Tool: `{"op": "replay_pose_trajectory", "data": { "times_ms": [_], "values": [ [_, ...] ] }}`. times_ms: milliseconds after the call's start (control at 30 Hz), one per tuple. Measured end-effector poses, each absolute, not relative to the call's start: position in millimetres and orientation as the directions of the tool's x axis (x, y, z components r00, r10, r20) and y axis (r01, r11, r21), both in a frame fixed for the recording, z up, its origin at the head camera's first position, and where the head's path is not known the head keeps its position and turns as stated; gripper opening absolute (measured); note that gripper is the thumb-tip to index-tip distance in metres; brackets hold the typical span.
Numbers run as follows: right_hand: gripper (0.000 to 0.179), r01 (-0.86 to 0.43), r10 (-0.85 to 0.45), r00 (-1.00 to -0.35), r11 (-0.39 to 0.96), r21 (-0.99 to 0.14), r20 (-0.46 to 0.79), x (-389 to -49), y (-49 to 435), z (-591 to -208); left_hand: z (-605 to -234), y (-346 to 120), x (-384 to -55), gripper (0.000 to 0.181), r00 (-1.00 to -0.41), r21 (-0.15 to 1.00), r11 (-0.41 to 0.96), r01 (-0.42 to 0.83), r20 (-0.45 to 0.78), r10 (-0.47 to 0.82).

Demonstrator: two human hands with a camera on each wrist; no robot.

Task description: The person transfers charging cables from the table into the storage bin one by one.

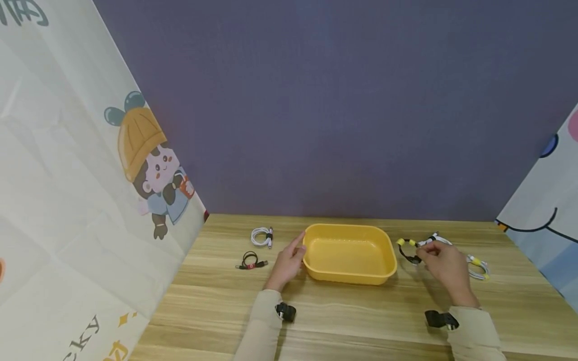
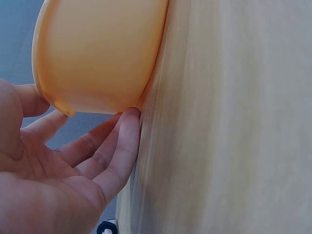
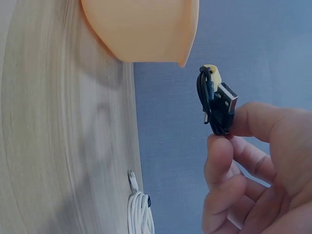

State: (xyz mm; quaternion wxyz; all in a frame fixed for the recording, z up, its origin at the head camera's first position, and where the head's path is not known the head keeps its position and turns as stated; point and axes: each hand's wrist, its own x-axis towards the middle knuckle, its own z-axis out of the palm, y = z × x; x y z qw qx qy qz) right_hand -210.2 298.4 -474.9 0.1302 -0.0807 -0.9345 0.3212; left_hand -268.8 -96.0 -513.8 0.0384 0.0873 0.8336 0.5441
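A yellow plastic basin stands on the wooden table. My left hand is at its left end; in the left wrist view the fingertips touch the lower wall, while the thumb is near the rim. To the right of the basin, my right hand pinches a coiled black USB cable between thumb and index finger. Yellow ties are around that coil, and its metal plug points up beside the thumb. The cable hangs above the table, near the basin's right end.
Left of the basin lie a coiled white cable and a black USB cable with a red tie. Another white cable lies behind my right hand, and one with yellow ties lies right of it. A dark wall rises behind.
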Motion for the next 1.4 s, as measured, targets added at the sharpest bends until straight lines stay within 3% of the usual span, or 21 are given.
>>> {"op": "replay_pose_trajectory", "data": {
  "times_ms": [1133, 1400],
  "values": [
    [0.020, -0.018, 0.182, -0.952, 0.772, -0.636, 0.248, -215.7, 266.2, -472.3, -512.4, -95.8, -268.1, 0.048, -0.983, 0.922, 0.378, 0.085, 0.017, 0.182],
    [0.022, 0.018, 0.182, -0.967, 0.749, -0.663, 0.179, -214.9, 258.5, -469.0, -515.0, -95.8, -271.3, 0.048, -0.983, 0.919, 0.380, 0.102, 0.036, 0.178]
  ]
}}
